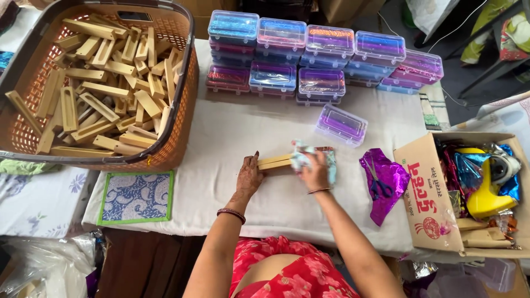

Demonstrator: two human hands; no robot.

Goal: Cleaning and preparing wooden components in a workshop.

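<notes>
The left hand (249, 175) lies flat, fingers together, pressing one end of a wooden block (274, 161) onto the white-covered surface (221, 138). The right hand (316, 172) has its fingers curled around a crumpled light cloth (302, 155) at the block's right end. Just right of it, scissors (379, 186) rest on purple foil (386, 182). Far left stands a basket (182, 105) of similar blocks; stacked clear plastic boxes (320, 55) line the far edge, and a cardboard box (428, 198) sits at the right.

White cloth-covered work table (232, 138) at centre, dark grey floor (475, 77) at two o'clock, white floral-printed bedsheet (38, 198) at eight o'clock, even daylight.
</notes>
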